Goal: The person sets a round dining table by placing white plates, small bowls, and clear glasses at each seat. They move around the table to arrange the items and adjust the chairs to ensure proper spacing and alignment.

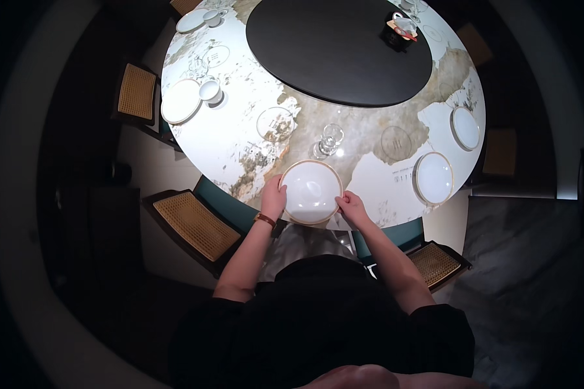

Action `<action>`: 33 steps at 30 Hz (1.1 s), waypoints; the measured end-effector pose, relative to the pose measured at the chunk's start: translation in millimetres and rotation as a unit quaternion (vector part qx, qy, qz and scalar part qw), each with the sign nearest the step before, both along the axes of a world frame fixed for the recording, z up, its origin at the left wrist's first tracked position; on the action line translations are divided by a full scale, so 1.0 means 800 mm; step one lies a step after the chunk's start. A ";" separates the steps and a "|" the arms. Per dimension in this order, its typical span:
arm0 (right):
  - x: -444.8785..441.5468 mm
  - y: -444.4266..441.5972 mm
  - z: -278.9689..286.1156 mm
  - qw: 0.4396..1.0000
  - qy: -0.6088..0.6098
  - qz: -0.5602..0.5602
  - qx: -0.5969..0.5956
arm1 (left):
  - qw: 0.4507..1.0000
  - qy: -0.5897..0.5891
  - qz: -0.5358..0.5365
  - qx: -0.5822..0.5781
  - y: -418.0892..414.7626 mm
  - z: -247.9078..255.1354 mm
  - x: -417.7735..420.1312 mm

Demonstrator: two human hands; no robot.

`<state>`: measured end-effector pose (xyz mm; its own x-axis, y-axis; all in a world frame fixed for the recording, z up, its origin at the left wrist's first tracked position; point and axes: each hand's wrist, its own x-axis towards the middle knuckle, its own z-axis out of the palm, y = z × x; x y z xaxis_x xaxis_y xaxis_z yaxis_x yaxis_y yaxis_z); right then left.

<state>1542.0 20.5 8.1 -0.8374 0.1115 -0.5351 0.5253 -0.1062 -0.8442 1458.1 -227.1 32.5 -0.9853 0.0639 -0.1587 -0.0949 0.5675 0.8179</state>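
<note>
A white plate with a gold rim [312, 192] is held level between my two hands over the table's near edge. My left hand [273, 198] grips its left rim, and a brown strap circles that wrist. On the opposite side, my right hand [351, 208] pinches the rim between thumb and fingers. Just beyond the plate stands a clear stemmed glass [330, 141]. Farther right on the table lies another gold-rimmed plate [434, 178]. Whether the held plate touches the tabletop cannot be told.
The round marble-patterned table [340, 121] carries a black turntable [331, 53] with a dark container [398, 36] on it. At left are a plate [181, 101] and a white cup [210, 91]; at right, a plate [465, 128]. Cane-backed chairs [197, 224] flank me, one near my right forearm [429, 265].
</note>
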 end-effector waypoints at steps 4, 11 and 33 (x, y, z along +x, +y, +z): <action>0.008 -0.004 -0.003 1.000 0.002 -0.008 0.022 | 0.999 -0.018 -0.015 0.042 -0.010 -0.023 -0.001; 0.015 -0.007 -0.018 0.999 0.007 -0.022 0.033 | 0.994 -0.058 -0.019 0.089 -0.020 -0.028 0.002; 0.121 0.267 -0.006 0.822 0.049 -0.567 0.038 | 0.949 0.126 -0.287 0.019 0.128 0.068 0.010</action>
<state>1639.0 234.4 3.0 -0.2112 0.8788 -0.4279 0.0545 -0.4265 -0.9029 1465.8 -124.3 86.9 -0.7923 0.6033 0.0912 0.4228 0.4351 0.7949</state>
